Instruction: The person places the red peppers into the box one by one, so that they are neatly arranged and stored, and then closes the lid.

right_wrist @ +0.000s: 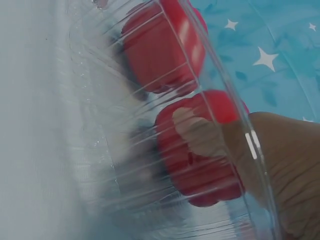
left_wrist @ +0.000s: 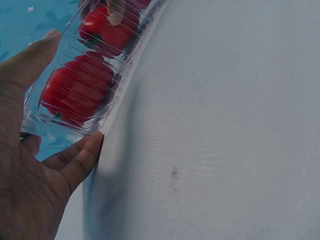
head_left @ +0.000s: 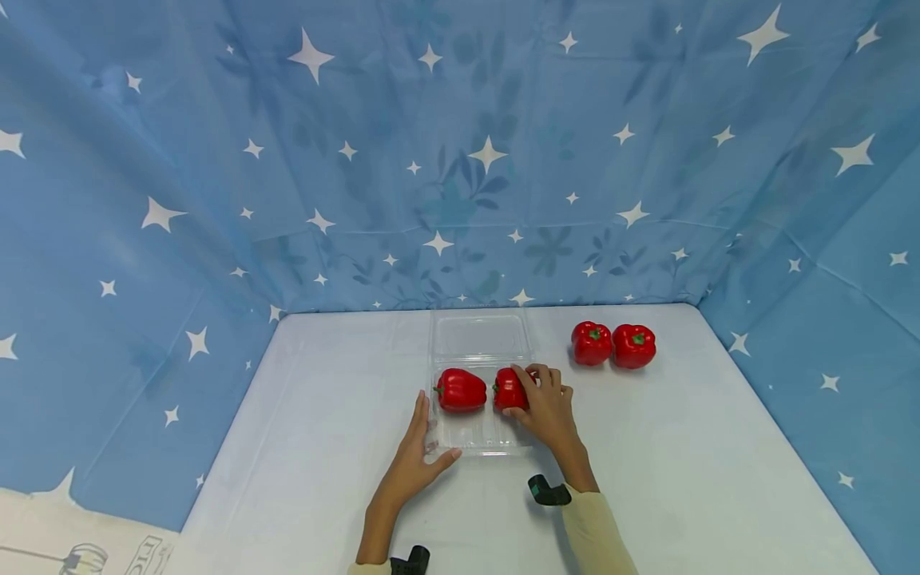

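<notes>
A clear plastic clamshell box [head_left: 470, 439] lies with its lid [head_left: 480, 335] folded back on the table. Inside, a red bell pepper [head_left: 461, 390] rests on its side in the left half. My right hand [head_left: 549, 407] grips a second bell pepper [head_left: 509, 390] in the right half; through the ribbed wall in the right wrist view, the thumb presses on this pepper [right_wrist: 200, 175]. At the box's left front corner is my left hand [head_left: 417, 459], its fingers straight along the side and the thumb spread towards the front edge. The left wrist view shows its fingertips [left_wrist: 92, 145] right at the box's corner.
Two more red bell peppers, one on the left [head_left: 592, 343] and one on the right [head_left: 634, 346], stand side by side at the table's back right. A blue star-patterned curtain [head_left: 402, 192] encloses the white table [head_left: 719, 447] at the back and sides.
</notes>
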